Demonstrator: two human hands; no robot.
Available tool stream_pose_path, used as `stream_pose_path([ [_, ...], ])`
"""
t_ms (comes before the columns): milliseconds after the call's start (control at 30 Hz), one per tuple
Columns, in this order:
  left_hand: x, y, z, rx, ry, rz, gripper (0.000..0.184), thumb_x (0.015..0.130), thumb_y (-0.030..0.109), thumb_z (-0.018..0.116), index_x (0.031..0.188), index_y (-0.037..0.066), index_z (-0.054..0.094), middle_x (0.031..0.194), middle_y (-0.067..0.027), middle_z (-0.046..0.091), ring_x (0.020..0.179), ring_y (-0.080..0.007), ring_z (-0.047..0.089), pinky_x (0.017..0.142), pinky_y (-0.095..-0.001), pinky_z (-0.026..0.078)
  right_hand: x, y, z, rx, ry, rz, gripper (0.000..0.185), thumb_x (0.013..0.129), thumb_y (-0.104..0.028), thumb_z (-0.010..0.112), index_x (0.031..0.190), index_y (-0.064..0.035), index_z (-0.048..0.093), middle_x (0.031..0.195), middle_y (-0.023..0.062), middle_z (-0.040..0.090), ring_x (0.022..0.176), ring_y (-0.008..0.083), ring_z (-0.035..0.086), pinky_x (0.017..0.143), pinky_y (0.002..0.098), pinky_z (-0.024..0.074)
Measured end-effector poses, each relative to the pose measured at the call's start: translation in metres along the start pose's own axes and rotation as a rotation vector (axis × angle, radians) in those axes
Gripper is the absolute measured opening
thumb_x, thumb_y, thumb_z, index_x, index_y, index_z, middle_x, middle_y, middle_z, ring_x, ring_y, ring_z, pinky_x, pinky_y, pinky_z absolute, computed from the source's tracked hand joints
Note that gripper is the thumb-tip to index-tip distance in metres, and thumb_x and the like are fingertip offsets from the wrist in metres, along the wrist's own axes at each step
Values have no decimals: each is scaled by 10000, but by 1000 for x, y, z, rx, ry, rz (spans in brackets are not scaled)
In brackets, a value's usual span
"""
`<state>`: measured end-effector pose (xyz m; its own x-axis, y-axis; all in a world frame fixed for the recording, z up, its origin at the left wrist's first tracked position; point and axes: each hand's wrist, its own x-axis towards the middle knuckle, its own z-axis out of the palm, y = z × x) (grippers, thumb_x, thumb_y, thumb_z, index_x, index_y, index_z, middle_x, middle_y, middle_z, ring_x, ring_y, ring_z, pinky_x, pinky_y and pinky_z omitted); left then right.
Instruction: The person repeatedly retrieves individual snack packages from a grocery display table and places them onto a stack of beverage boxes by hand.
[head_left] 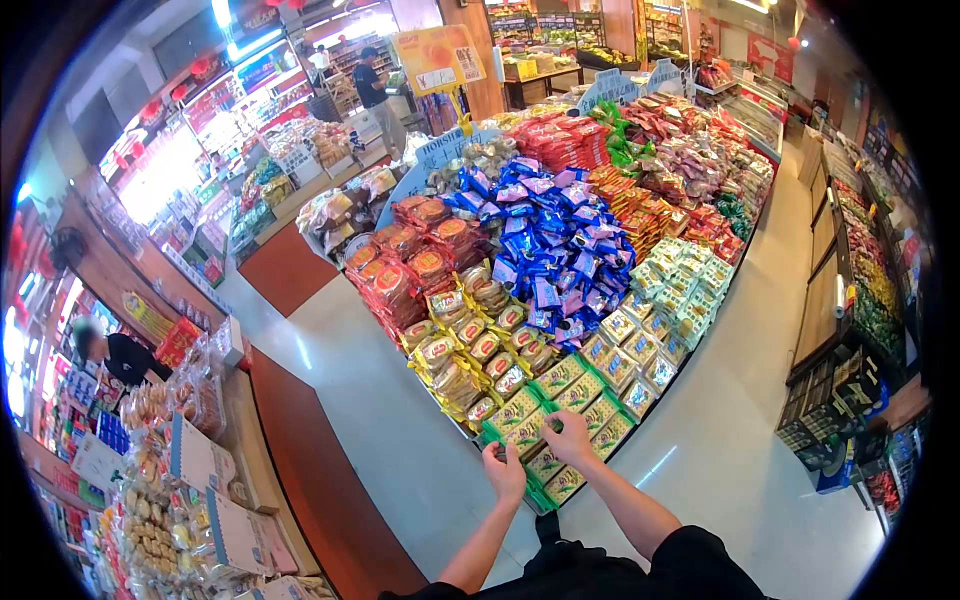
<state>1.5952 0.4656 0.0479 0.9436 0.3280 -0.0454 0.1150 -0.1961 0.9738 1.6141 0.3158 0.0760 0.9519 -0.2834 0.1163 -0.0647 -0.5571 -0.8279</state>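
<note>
My left hand [505,473] is at the near corner of a large snack display, over the edge of the green and cream packets [525,405]. Its fingers are curled, and a small dark spot shows at the fingertips. Just to the right, my right hand [568,438] is over the same packets with thumb and fingers bent close together; whatever lies between them is too small to make out. Beyond the hands are yellow-wrapped packs [485,347], pale square packs [618,327] and a heap of blue wrapped snacks [560,235].
Red packs [428,265] fill the display's left side. Another stall [150,500] with bags and white signs stands at the left, where a person [125,355] is behind it. A second person [370,85] stands farther back. Shelves [840,270] line the right side.
</note>
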Motion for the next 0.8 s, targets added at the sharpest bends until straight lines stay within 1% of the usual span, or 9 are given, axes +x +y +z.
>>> stream_pose_path([
  [100,-5,8,-4,-16,-6,38,331,894,184,633,1117,-28,510,932,-92,579,819,-173,548,735,-320,467,-14,4,-4,123,47,20,227,757,-208,689,885,-24,654,900,152,649,859,313,595,817,405,471],
  [167,-13,4,-5,-45,-20,72,323,901,183,628,1125,-15,508,928,-76,589,798,-159,549,726,-308,470,-28,12,-7,214,85,67,261,762,-187,701,952,-18,641,923,121,644,844,248,607,775,352,484],
  [333,-63,10,-10,38,-247,90,356,894,169,637,1177,-21,534,949,-89,617,824,-162,587,750,-312,490,-96,45,-41,357,394,194,445,744,-88,715,1150,-5,551,986,66,584,767,156,570,688,291,486],
  [433,-120,-4,-2,46,-384,139,354,897,155,628,1190,-29,549,952,-107,623,828,-177,600,762,-314,494,-161,94,-67,397,371,336,467,740,-53,701,1169,30,537,981,73,595,757,138,565,647,279,476],
  [467,-143,-4,0,81,-423,171,346,895,150,629,1182,-27,557,951,-112,621,824,-186,601,761,-318,495,-185,117,-76,663,293,477,416,731,-31,688,1121,62,576,886,63,613,721,129,562,627,258,462],
  [567,-218,-7,5,141,-570,265,321,884,144,623,1163,-11,586,973,-157,614,833,-255,619,768,-353,500,-276,119,-145,766,151,664,311,737,-28,678,1029,66,633,783,56,623,680,120,559,601,255,455],
  [600,-246,-10,8,171,-634,304,322,884,146,619,1166,-8,586,981,-165,612,843,-266,621,768,-360,501,-305,112,-164,750,258,682,207,735,-18,660,928,56,665,734,50,619,640,111,547,578,250,447],
  [767,-383,-40,34,240,-948,437,297,890,152,591,1143,-3,591,1025,-212,606,948,-342,600,826,-406,482,-451,192,-209,468,632,677,194,732,2,621,917,54,647,770,66,631,660,119,560,604,265,466],
  [800,-405,-36,37,257,-1047,398,300,893,163,578,1138,-11,586,1037,-219,604,972,-368,584,857,-429,466,-473,201,-215,446,710,684,190,730,5,616,911,53,644,772,68,632,669,121,566,616,268,472],
])
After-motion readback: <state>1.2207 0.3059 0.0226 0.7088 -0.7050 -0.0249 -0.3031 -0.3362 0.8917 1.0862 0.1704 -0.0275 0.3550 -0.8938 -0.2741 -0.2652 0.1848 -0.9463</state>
